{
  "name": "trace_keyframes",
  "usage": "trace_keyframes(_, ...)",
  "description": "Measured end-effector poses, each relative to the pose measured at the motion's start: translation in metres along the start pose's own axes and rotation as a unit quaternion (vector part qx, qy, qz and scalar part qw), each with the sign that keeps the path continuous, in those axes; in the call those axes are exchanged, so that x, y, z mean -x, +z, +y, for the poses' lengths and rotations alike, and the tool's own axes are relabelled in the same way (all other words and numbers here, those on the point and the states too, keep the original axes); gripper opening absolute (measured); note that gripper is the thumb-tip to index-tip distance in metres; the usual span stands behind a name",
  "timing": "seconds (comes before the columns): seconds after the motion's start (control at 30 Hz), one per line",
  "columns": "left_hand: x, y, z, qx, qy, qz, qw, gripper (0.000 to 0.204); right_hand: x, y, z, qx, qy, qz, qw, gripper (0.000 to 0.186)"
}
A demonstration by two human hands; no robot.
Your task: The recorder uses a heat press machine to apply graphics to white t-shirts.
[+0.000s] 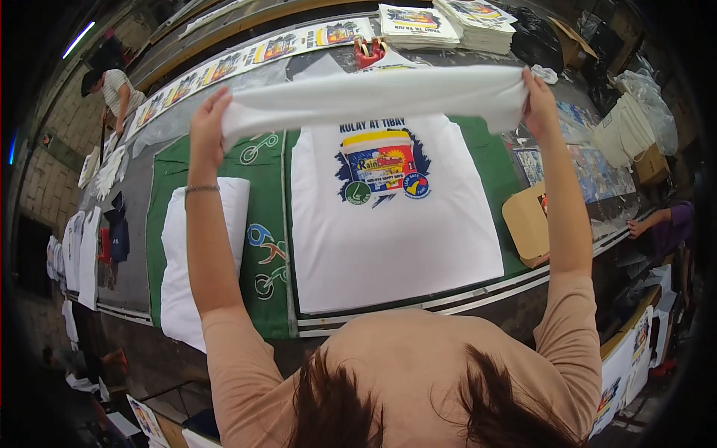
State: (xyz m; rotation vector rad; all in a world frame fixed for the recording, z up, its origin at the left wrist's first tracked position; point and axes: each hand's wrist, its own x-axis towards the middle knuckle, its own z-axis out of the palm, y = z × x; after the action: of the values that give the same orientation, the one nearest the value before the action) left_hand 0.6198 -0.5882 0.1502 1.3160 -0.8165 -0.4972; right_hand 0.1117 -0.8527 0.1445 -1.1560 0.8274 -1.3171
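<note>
A band of white cloth (373,97) is stretched level between my raised hands, above the far end of the table. My left hand (213,127) grips its left end, and my right hand (539,104) pinches its right end. Below it a white T-shirt (396,257) lies flat, with a colourful paint-bucket print (381,163) near its far end. The held cloth hides the top of that shirt; whether the two are joined I cannot tell. Left of the shirt lies a folded pile of white cloth (202,254).
Green cloth (265,172) covers the table under the shirt. A cardboard box (526,224) stands to the right. Farther back are a red tape dispenser (368,52) and stacks of printed white sheets (422,28). A person (119,97) stands far left; another person's hand (636,228) rests at the right edge.
</note>
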Motion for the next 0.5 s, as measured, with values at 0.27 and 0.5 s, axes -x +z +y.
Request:
trace_keyframes(0.27,0.125,0.0,-0.085,-0.037,-0.096,0.002,0.995,0.042,0.074,-0.069,0.093,0.107,0.086,0.041,0.99,0.03)
trace_keyframes(0.5,0.214,-0.002,-0.184,-0.063,-0.142,0.001,0.988,0.047,0.14,-0.118,0.179,0.092,0.221,0.057,0.969,0.026)
